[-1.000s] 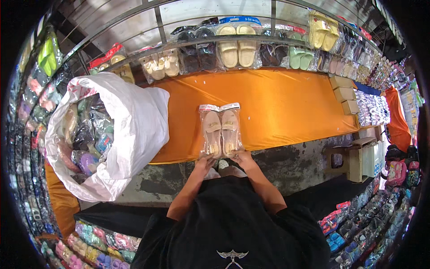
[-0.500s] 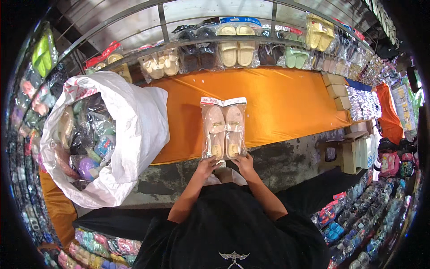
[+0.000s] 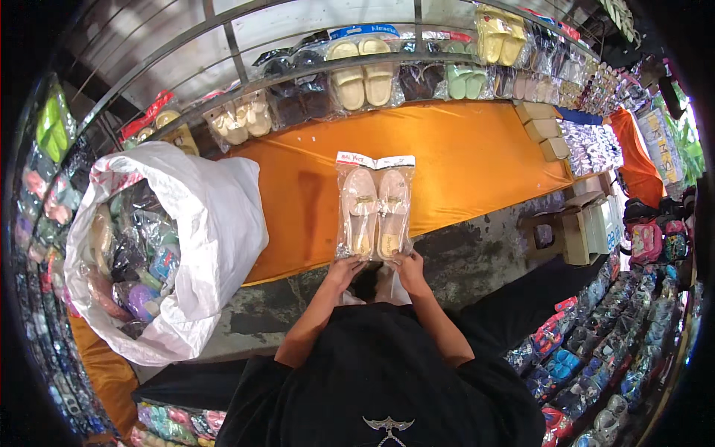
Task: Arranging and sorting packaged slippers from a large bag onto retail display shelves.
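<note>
A pair of pale pink slip-on sandals [image 3: 360, 208] sits side by side in a clear plastic bag with a white header, held out in front of me. My left hand [image 3: 345, 273] grips the bag's lower left corner. At the lower right corner my right hand [image 3: 407, 268] pinches the plastic. The sandals' toes point away from me, and their heels lie close to my fingers. Behind the bag stretches a table covered in orange cloth [image 3: 462, 160].
At left stands a large white sack [image 3: 223, 194], open and filled with bagged footwear. Bagged slippers [image 3: 365, 82] hang from a metal rack along the far side. Cardboard boxes [image 3: 547, 130] are at the table's right end; more packaged shoes [image 3: 566, 365] lie in rows at lower right.
The view has turned a little, so the rack, table and sack appear shifted left. Both hands keep their hold on the bagged sandals, which remain in front of me.
</note>
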Motion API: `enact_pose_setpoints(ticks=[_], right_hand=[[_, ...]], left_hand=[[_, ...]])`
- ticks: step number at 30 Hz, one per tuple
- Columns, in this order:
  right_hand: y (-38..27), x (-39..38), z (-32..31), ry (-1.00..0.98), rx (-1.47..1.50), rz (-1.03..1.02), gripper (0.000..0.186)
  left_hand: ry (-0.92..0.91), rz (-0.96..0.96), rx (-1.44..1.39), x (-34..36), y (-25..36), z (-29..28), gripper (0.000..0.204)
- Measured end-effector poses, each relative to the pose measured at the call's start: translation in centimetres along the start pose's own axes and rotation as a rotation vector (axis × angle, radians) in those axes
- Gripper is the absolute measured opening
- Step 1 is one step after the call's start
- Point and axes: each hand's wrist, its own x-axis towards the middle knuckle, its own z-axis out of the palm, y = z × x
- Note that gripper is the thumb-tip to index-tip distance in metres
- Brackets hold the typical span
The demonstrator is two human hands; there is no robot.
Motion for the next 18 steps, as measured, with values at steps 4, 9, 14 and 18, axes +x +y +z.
enact_pose_setpoints(ticks=[4, 9, 14, 18], right_hand=[[-2.3, 2.8, -1.0, -0.025, 0.051, -0.028, 0.039], [-7.4, 8.7, -2.9, -0.067, 0.035, -0.126, 0.034], [-16.4, 14.2, -6.1, -0.065, -0.031, -0.201, 0.033], [-23.8, 16.2, -5.3, -0.124, -0.055, -0.301, 0.033]], left_hand=[[-0.038, 0.003, 0.138, 2.1, 0.6, 2.4, 0.032], [-0.033, 0.067, 0.134, 8.1, 0.1, 6.9, 0.031], [-0.111, 0.221, 0.114, 12.7, 0.4, 18.1, 0.030], [-0.213, 0.321, 0.187, 17.2, 0.9, 22.6, 0.042]])
